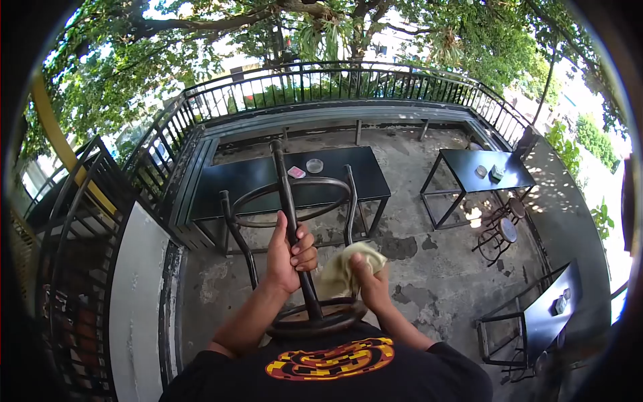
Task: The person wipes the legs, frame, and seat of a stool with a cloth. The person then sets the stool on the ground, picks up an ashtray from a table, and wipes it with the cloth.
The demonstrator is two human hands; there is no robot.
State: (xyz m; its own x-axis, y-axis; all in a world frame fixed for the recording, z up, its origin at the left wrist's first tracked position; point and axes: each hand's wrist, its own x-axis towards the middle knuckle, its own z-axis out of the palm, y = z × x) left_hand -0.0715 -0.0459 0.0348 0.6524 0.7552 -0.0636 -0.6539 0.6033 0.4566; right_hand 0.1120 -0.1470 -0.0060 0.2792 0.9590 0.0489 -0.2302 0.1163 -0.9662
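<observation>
Metal stool (286, 191) LH (288, 260), cloth (337, 271) RH (374, 285), tbl edge (372, 197) beyond

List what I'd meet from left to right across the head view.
Yellow post → pale wall → left hand → right hand → upper-right table → small leafy plant by the right edge.
</observation>
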